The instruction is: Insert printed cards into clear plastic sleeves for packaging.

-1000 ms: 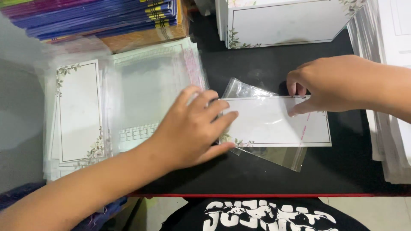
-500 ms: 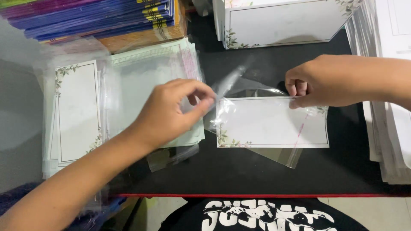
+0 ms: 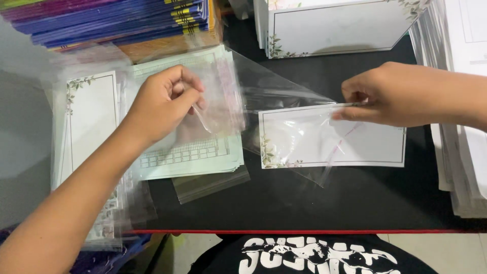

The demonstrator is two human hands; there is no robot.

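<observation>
Far left: stack of bagged floral-border cards (image 3: 86, 127) on the black table (image 3: 304, 208), already sleeved by the look of them. Next to it a pile of pale green printed sheets (image 3: 198, 152) with loose clear sleeves on top and one poking out beneath. Behind, a stack of blue and purple booklets (image 3: 106, 15).

Left hand (image 3: 162, 104) hovers over the green pile, fingers curled, pinching the edge of a clear plastic sleeve (image 3: 274, 96) and pulling its flap up and leftward.

Centre: white card with floral corner (image 3: 329, 137) lies flat on the table, seemingly inside the sleeve; the flap is open and raised.

Right hand (image 3: 390, 96) pinches the card's upper edge along with the sleeve, holding it down.

Top right: box of unsleeved cards (image 3: 335, 25); far right, more white stacks (image 3: 461, 152).

Progress, as a judgement: card is in, flap not yet folded or sealed. Many cards left to bag.
</observation>
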